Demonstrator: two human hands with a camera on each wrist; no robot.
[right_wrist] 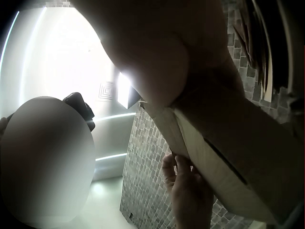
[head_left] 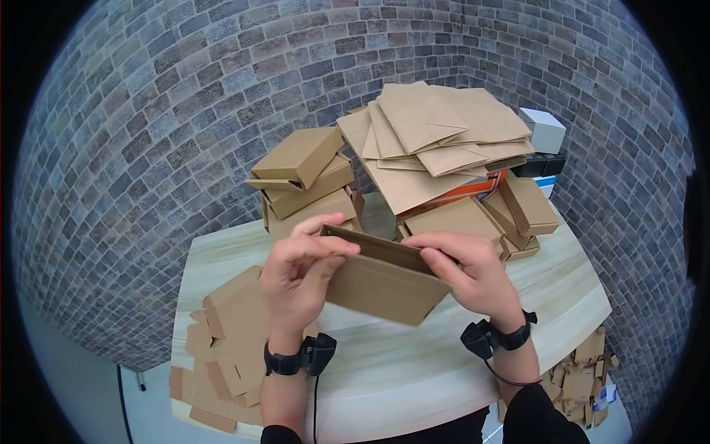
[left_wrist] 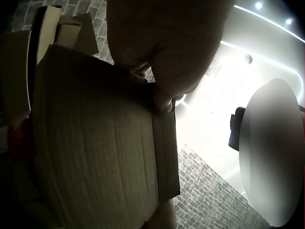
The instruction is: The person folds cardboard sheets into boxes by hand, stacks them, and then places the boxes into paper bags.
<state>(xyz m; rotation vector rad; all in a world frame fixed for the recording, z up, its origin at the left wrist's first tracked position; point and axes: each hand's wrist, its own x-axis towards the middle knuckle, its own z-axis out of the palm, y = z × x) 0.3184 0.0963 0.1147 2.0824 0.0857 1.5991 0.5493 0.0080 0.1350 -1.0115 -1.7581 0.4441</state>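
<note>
A brown cardboard box [head_left: 384, 290] is held up over the table, tilted, with a narrow gap along its upper side. My left hand [head_left: 297, 270] pinches the left end of its upper edge between thumb and fingers. At the opposite end, my right hand [head_left: 473, 270] grips the edge, thumb on the near side. In the left wrist view a broad face of the box [left_wrist: 100, 138] fills much of the picture, in shadow. A slot shows in the box's side [right_wrist: 228, 164] in the right wrist view.
Flat die-cut cardboard blanks [head_left: 240, 333] lie at the left of the table [head_left: 370, 377]. Folded boxes [head_left: 303, 159] are stacked behind my left hand, more boxes [head_left: 529, 207] at the back right. Brown paper bags [head_left: 433, 126] form a high pile. Cardboard pieces [head_left: 577, 381] lie on the floor at right.
</note>
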